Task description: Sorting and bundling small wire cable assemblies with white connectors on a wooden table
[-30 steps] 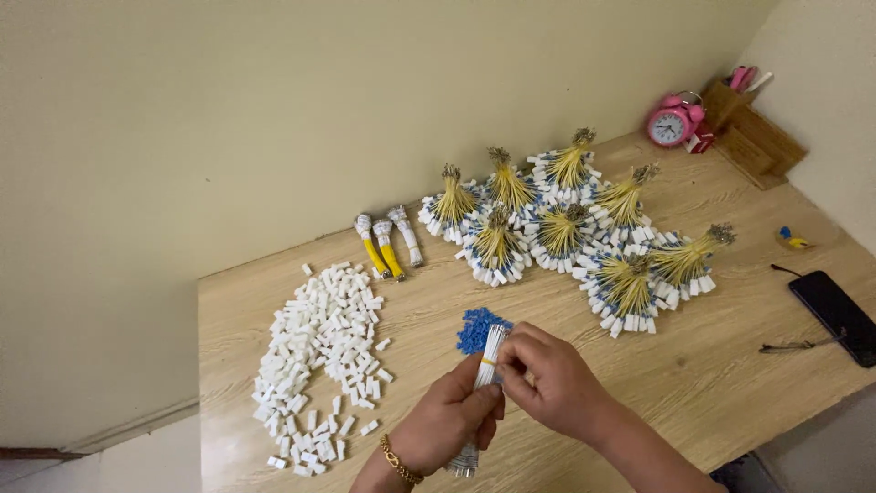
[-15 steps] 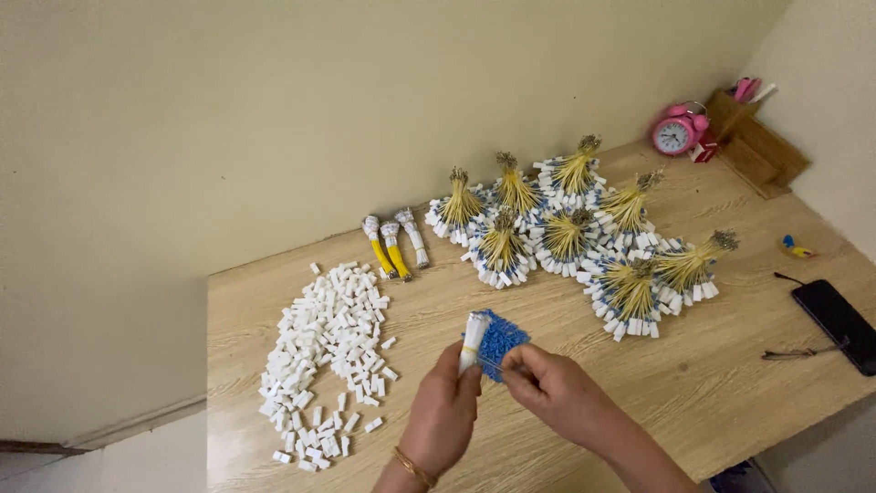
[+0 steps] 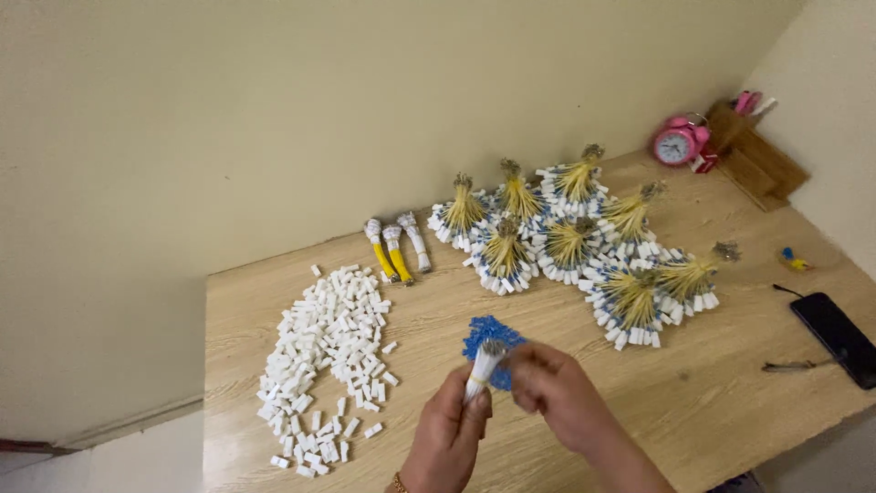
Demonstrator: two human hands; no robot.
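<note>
My left hand (image 3: 449,436) grips a thin white bundle of wires (image 3: 481,367) upright, its metal-tipped end pointing up. My right hand (image 3: 555,391) is closed beside the bundle's top, fingertips touching or nearly touching it. Just behind the bundle a small pile of blue pieces (image 3: 484,334) lies on the wooden table (image 3: 693,402). To the left of my hands spreads a heap of small white plastic connectors (image 3: 330,349).
Several finished bundles with yellow wires and white-blue ends (image 3: 575,242) lie at the back right. Three short wrapped bundles (image 3: 397,248) rest near the wall. A pink alarm clock (image 3: 678,143), a wooden holder (image 3: 756,151), a black phone (image 3: 838,333) and a small tool (image 3: 789,366) sit at the right.
The white bundle has been raised from tilted low to more upright. Both hands shifted a little; the blue pile now shows behind the bundle's tip.
</note>
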